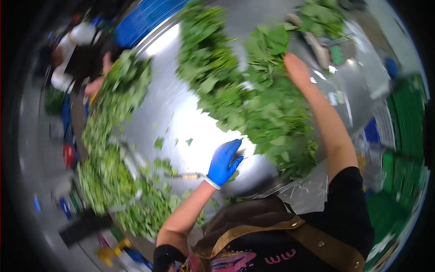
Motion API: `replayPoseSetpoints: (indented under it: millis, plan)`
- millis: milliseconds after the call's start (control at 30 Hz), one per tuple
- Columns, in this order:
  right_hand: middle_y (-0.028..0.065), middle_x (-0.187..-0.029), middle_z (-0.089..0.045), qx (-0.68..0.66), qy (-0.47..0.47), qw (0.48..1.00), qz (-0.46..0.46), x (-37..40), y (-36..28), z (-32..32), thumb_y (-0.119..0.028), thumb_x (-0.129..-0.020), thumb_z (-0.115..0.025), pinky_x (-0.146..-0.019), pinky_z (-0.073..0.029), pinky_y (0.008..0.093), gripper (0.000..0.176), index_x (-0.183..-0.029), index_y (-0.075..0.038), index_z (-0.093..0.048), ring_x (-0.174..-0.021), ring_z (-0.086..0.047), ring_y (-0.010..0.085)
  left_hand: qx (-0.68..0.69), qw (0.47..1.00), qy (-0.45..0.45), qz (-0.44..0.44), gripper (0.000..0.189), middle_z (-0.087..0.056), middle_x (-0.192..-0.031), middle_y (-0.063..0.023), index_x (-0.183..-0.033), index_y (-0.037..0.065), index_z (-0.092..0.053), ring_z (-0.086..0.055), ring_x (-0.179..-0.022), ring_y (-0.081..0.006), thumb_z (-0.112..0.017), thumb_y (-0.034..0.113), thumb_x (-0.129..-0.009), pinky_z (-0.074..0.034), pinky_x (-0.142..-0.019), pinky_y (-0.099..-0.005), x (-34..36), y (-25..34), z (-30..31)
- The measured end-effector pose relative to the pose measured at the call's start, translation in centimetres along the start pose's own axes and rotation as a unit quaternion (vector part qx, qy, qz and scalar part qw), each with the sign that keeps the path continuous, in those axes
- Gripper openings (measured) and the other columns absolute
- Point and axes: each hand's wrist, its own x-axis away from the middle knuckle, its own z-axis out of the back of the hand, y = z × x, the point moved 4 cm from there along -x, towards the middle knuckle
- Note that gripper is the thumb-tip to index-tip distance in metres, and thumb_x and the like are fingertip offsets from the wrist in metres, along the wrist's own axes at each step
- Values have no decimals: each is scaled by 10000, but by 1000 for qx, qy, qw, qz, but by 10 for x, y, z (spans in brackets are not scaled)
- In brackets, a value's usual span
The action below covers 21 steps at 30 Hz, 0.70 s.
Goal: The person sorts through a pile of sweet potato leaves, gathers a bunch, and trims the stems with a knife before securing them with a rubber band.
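Observation:
My left hand (224, 159), in a blue glove, hovers over the shiny metal table (170, 111) with its thumb apart from the fingers and nothing in it. Just beside its wrist lies a tool with a light wooden handle (189, 176); its other end is hard to make out. Farther off, my bare right hand (297, 69) is closed around the stem end of a bunch of leafy greens (268, 47). Below that bunch and to its left, rows of similar greens (281, 122) cover the table. The right fingertips are partly hidden by leaves.
Loose greens (108, 167) are heaped along the table's left side. Near them stands another person (74, 56). A blue crate (147, 20) is at the back, and green crates (405, 118) are stacked at right. Small leaf scraps (158, 143) dot the metal.

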Motion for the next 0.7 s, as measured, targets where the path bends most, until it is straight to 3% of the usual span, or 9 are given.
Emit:
replayPoseSetpoints:
  millis: [67,100,233,300,367,500,567,633,700]
  plan:
    - [183,-1270,-513,17,-57,993,102,19,61,-60,-135,-936,-360,-956,-427,449,421,-1356,-121,-379,-1157,-513,333,-9,999,-7,46,480,-548,-1240,-172,-1243,60,-519,-539,-1094,-335,-669,154,-797,-427,-916,-423,24,29,-3]
    - [181,-1288,-503,162,-115,980,9,-30,135,7,-141,-936,-354,-968,-420,451,432,-1367,-124,-368,-1168,-505,339,82,992,94,-4,459,-561,-1220,-165,-1226,59,-527,-547,-1078,-333,-663,139,-795,-431,-904,-426,-13,-26,-84]
    - [178,-1266,-522,293,-135,941,97,-43,155,31,-26,-806,-526,-950,-443,423,586,-1365,-83,-361,-1148,-512,351,54,982,158,90,360,-631,-1083,-139,-1141,56,-579,-602,-961,-324,-626,76,-785,-474,-834,-429,64,-60,-98]
    - [179,-1364,-447,265,-218,939,-27,-40,113,83,-64,-634,-732,-1031,-398,403,830,-1375,-61,-357,-1244,-441,350,43,969,195,143,346,-645,-1045,-140,-1125,55,-593,-617,-921,-322,-620,72,-781,-489,-810,-423,101,-82,-112]
    - [157,-1381,-433,336,-204,919,-42,-44,99,112,-93,-663,-756,-993,-431,403,765,-1339,-46,-402,-1232,-444,363,53,955,225,188,332,-641,-1046,-150,-1117,52,-601,-607,-918,-337,-617,89,-787,-484,-827,-419,135,-101,-112]
    - [167,-1165,-585,140,19,971,191,16,-63,135,-90,-816,-628,-891,-473,379,409,-1210,-42,-527,-1055,-573,339,0,961,206,184,445,-593,-1138,-139,-1196,74,-543,-565,-998,-340,-656,154,-772,-438,-886,-428,172,-80,-116]
    - [154,-1092,-617,-90,-121,978,142,61,-136,97,-109,-837,-607,-864,-473,368,333,-1162,-51,-563,-1007,-595,316,8,985,84,148,632,-539,-1229,-134,-1282,104,-483,-534,-1066,-334,-711,252,-711,-404,-937,-452,175,-68,-152]
    - [157,-1129,-598,-136,-234,946,181,108,-192,39,-105,-821,-614,-885,-462,375,331,-1144,-49,-567,-1023,-584,311,-45,992,18,121,768,-396,-1406,-132,-1386,147,-395,-409,-1249,-339,-703,298,-699,-310,-1047,-512,184,-52,-183]
    - [177,-1142,-572,-148,-215,910,322,150,-225,-29,-76,-771,-666,-957,-415,399,393,-1141,-22,-547,-1079,-528,349,-91,987,-36,130,820,-347,-1455,-111,-1421,160,-346,-356,-1310,-344,-700,276,-690,-268,-1076,-522,195,-52,-204]
